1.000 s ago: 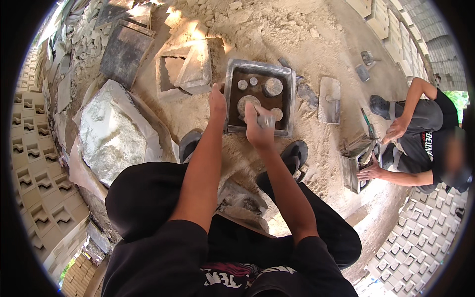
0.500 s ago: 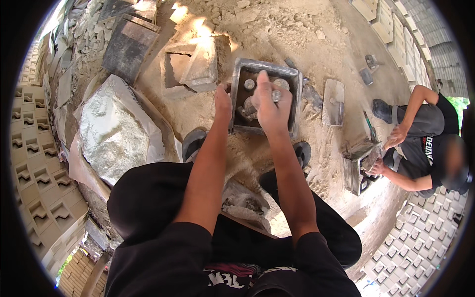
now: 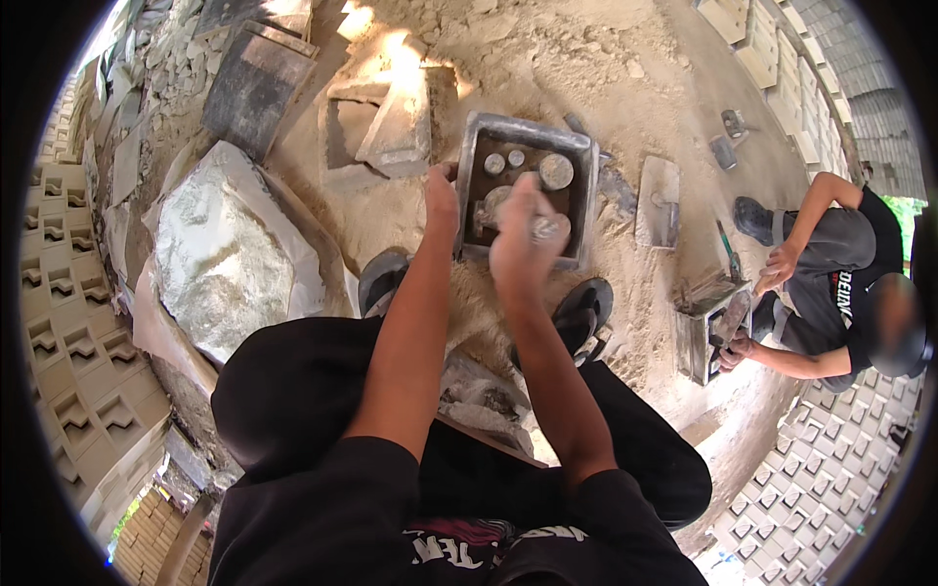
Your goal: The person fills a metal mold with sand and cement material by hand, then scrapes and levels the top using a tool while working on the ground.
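A dark rectangular mould box (image 3: 473, 137) stands on the ground in front of me, with brown material and several round grey pieces inside. Two small discs and one larger disc (image 3: 556, 172) sit toward its far side; other rounded pieces lie nearer, partly hidden by my hand. My left hand (image 3: 442, 192) is closed on the box's left wall, its fingertips out of sight. Over the box's near half is my right hand (image 3: 528, 239), blurred by motion and curled around a grey round-ended piece (image 3: 545, 230), most of which the hand covers.
Left of me lies a sheet heaped with pale powder (image 3: 225, 259). A broken square frame (image 3: 376, 132) and a flat trowel-like tool (image 3: 659, 202) flank the box. At right, another person (image 3: 831, 293) handles a similar box (image 3: 696, 332). Patterned blocks (image 3: 83, 391) are stacked along the sides.
My right hand has moved nearer to me over the box, uncovering discs at its far side. My left hand stays on the wall. The other person's hands have shifted slightly.
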`<state>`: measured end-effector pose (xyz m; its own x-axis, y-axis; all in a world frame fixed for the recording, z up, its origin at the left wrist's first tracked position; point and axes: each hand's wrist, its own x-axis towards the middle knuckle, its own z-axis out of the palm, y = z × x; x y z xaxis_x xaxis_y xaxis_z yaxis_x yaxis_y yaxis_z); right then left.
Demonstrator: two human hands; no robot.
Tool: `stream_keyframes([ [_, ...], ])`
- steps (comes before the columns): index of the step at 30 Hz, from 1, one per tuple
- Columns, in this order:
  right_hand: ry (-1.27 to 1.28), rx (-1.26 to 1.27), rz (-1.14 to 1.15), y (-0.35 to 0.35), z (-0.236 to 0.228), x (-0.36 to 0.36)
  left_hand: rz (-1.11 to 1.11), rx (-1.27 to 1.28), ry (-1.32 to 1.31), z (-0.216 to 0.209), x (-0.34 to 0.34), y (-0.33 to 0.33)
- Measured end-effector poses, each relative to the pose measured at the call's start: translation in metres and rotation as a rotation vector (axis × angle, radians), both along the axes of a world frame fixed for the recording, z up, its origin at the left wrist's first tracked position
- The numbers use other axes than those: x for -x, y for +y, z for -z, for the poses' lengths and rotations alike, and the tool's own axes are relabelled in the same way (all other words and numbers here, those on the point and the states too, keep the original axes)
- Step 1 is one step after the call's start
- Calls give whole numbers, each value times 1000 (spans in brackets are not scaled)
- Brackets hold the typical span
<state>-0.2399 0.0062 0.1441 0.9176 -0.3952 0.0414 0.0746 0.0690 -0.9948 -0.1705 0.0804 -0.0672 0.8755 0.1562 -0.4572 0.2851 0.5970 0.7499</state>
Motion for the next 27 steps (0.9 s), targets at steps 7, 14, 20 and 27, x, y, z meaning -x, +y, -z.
stream_keyframes([
  [7,-46,13,9,-6,4,-23,-10,-34,-25,-10,-3,-15],
  [14,-13,-58,-92,16,-21,-49,-69,-159,-41,13,3,18],
  [20,65,45,-120,17,-19,-78,-74,-172,13,-3,5,8],
  [27,-3,193,-195,16,-9,-114,-129,-263,46,-17,3,-1],
])
